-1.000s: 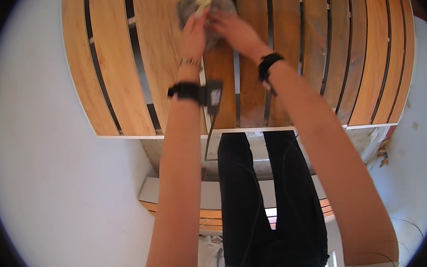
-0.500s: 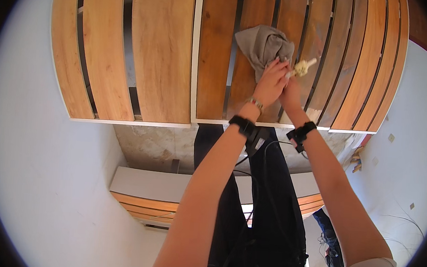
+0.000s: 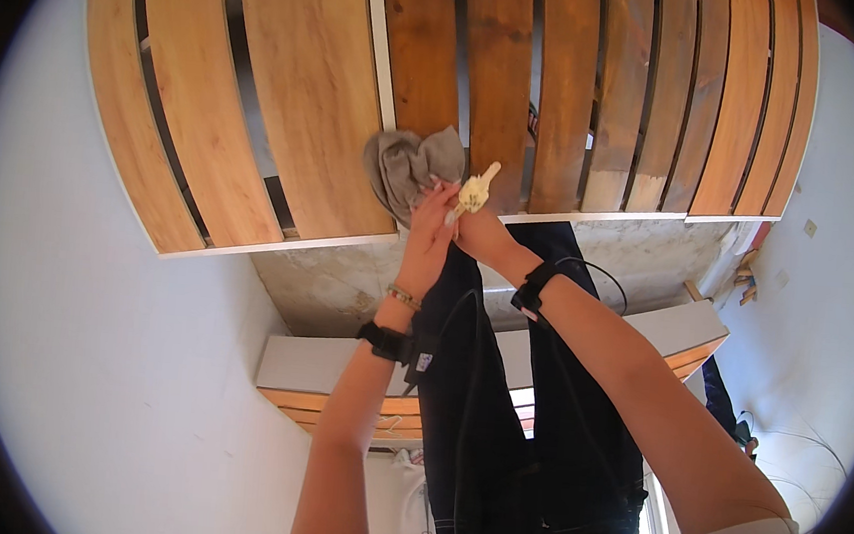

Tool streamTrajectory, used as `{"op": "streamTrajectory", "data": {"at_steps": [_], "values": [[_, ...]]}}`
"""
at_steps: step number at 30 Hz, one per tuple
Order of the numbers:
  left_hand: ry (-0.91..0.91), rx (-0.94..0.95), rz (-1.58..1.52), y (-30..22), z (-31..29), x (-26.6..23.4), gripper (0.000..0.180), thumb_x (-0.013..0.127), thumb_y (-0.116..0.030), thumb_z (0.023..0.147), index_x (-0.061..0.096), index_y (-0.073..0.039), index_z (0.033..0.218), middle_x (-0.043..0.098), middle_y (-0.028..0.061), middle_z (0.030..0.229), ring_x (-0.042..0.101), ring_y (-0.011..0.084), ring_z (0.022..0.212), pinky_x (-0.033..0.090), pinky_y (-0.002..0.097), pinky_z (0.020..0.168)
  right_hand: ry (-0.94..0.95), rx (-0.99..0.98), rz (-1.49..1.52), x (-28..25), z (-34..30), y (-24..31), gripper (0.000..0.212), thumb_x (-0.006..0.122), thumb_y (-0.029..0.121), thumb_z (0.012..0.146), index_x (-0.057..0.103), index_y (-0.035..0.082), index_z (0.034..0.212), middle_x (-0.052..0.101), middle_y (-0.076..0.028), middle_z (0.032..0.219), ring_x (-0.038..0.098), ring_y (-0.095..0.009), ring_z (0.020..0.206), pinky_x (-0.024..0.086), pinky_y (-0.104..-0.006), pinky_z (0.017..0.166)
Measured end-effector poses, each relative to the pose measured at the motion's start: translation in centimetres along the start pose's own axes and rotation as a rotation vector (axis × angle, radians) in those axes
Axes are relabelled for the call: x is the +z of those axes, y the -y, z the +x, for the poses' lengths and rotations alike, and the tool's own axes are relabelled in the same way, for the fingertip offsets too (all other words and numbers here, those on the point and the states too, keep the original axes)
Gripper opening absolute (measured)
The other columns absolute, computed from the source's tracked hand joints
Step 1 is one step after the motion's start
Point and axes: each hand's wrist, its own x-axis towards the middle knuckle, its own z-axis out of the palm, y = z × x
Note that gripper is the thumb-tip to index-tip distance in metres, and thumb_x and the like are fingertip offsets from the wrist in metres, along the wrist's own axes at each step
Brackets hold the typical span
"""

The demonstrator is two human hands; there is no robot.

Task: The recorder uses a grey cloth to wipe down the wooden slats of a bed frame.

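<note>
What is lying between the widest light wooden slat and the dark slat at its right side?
In the head view, a narrow white strip lies between them; the grey cloth hides its lower end.

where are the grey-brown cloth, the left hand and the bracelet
grey-brown cloth (image 3: pixel 407 165): head view, on its bunched folds
left hand (image 3: pixel 432 225): head view, on the back of the hand
bracelet (image 3: pixel 404 296): head view, on the band across the left wrist

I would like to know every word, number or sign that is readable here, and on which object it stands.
None can be read.
Small pale label on the black device beside the left wristband: too small to read.
No lettering is visible on the grey-brown cloth or wooden slats.
</note>
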Motion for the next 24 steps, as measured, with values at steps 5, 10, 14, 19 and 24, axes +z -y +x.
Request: {"op": "streamTrajectory", "data": {"at_steps": [5, 10, 14, 19, 24], "values": [[-0.163, 0.012, -0.218, 1.5, -1.6, 3.7, 0.038, 0.043, -0.01, 0.084, 0.045, 0.0, 0.121, 0.039, 0.0127, 0.13, 0.031, 0.0263, 0.124, 0.022, 0.0339, 0.103, 0.393, 0.323, 0.03, -0.9, -3.2, -0.7, 0.051, 0.051, 0.004, 0.076, 0.038, 0.004, 0.125, 0.042, -0.015, 0.127, 0.039, -0.029, 0.118, 0.03, -0.035, 0.1], [-0.181, 0.031, -0.459, -3.5, 2.4, 10.8, 0.028, 0.048, -0.002, 0.079, 0.053, 0.003, 0.107, 0.038, 0.0115, 0.13, 0.037, 0.0244, 0.118, 0.027, 0.0313, 0.098, 0.266, 0.279, -0.064, -7.3, -5.9, -4.0, 0.047, 0.046, 0.009, 0.081, 0.037, 0.005, 0.127, 0.042, -0.014, 0.128, 0.041, -0.025, 0.119, 0.03, -0.0325, 0.1], [-0.094, 0.094, -0.58, -6.5, 4.8, 12.9, 0.014, 0.048, -0.001, 0.079, 0.052, 0.004, 0.091, 0.04, 0.0134, 0.128, 0.039, 0.0273, 0.115, 0.029, 0.0327, 0.095, 0.288, 0.111, -0.269, -9.9, -8.0, -7.9, 0.046, 0.045, 0.006, 0.081, 0.037, 0.005, 0.126, 0.04, -0.013, 0.13, 0.04, -0.024, 0.119, 0.033, -0.0324, 0.098], [-0.25, 0.218, -0.355, -7.0, 5.4, 10.8, 0.008, 0.044, 0.001, 0.076, 0.049, 0.004, 0.082, 0.042, 0.0164, 0.125, 0.038, 0.0352, 0.114, 0.026, 0.0384, 0.097, 0.275, 0.155, -0.133, -11.2, -9.4, -4.3, 0.046, 0.046, 0.005, 0.081, 0.037, 0.005, 0.126, 0.036, -0.013, 0.131, 0.038, -0.025, 0.119, 0.033, -0.0336, 0.098], [-0.194, 0.287, -0.042, -5.6, 3.3, 3.7, 0.018, 0.043, 0.003, 0.073, 0.05, 0.004, 0.09, 0.043, 0.0157, 0.123, 0.037, 0.0345, 0.116, 0.024, 0.0425, 0.099, 0.178, 0.33, 0.205, -2.2, 1.3, 0.8, 0.046, 0.049, 0.003, 0.081, 0.037, 0.006, 0.126, 0.032, -0.014, 0.133, 0.037, -0.026, 0.119, 0.033, -0.0356, 0.097]]}}
